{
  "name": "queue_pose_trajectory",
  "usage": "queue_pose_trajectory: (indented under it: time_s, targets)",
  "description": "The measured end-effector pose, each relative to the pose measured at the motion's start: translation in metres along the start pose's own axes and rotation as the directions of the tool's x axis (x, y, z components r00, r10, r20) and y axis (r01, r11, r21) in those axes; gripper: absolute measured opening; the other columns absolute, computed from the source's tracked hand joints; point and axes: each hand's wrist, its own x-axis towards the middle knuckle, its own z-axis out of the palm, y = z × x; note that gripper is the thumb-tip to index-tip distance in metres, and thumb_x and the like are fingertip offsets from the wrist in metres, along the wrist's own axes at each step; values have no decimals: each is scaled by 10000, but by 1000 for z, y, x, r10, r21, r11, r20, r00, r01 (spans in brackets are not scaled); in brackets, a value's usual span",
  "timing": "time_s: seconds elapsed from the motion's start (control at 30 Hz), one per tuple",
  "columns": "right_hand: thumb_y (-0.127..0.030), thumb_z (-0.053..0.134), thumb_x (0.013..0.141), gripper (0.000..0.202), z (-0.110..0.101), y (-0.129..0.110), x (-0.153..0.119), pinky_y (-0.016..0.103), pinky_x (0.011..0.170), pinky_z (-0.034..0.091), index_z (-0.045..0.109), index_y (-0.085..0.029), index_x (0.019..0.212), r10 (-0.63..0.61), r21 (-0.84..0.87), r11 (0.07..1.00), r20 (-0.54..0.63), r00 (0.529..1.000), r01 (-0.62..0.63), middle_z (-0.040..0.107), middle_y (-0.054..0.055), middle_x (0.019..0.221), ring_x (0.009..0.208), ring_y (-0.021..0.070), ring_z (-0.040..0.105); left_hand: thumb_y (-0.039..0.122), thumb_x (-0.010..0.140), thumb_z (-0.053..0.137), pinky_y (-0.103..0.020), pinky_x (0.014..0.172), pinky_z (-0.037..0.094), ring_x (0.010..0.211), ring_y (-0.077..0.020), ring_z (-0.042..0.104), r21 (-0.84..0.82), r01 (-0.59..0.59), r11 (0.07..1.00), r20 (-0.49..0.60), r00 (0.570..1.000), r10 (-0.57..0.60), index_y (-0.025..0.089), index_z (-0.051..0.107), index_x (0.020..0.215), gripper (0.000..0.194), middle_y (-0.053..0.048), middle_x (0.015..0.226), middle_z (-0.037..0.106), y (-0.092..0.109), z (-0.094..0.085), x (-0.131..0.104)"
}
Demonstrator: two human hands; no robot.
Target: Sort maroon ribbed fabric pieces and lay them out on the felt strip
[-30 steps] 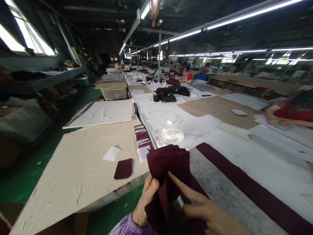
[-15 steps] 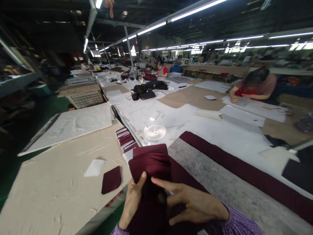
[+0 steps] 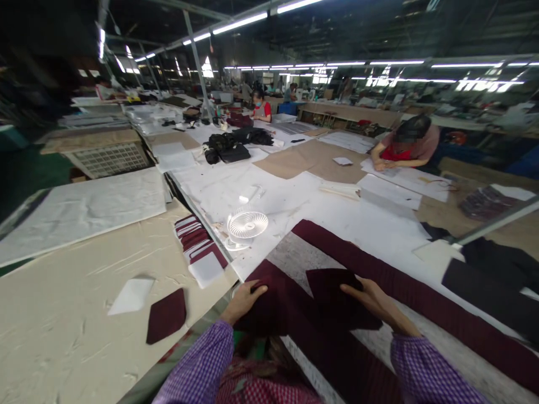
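Both hands lie flat and open on dark maroon cut fabric pieces (image 3: 337, 297) spread at the near edge of the counter (image 3: 379, 230): the left hand (image 3: 246, 300) presses one corner, the right hand (image 3: 377, 306) another. Smoothing goes best with palms flat, pushing outward so edges align. Just beyond stand a small white round fan (image 3: 246, 224) and a stack of maroon and white cut panels (image 3: 197, 247). Farther off, a person in red (image 3: 404, 148) leans over paper patterns under long strip lights.
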Motion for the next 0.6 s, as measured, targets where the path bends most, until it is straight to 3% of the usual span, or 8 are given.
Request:
queue_pose_trajectory:
  time_s: [0.1,0.2,0.37,0.6]
  targets:
    - [-481,573,780,340,-16,19,17,294,558,486,628,-146,790,83,-7,996,-69,994,-84,689,57,726,676,230,640,407,842,554,-433,892,477,918,-178,627,219,15,976,-66,998,0,151,631,981,301,-56,976,680,-27,17,41]
    - [-491,556,783,350,-29,30,29,304,558,490,622,-148,785,145,5,989,-58,988,-145,698,68,741,682,243,648,445,858,513,-418,834,492,863,-172,615,429,36,903,-153,988,33,146,619,915,322,-42,892,654,-47,35,65]
    - [-491,578,772,334,-26,31,65,313,629,504,646,-166,804,126,16,992,91,988,-127,715,50,805,728,239,657,363,885,483,-415,836,464,877,-177,578,663,26,748,-240,954,179,144,595,844,249,-30,858,610,-69,62,69]
    - [-411,617,788,267,0,24,160,337,719,494,661,-152,831,43,-20,999,273,961,-39,710,38,826,774,218,650,267,848,531,-399,816,430,872,-212,550,794,10,608,-256,912,320,145,595,898,146,-51,892,609,-95,74,73]
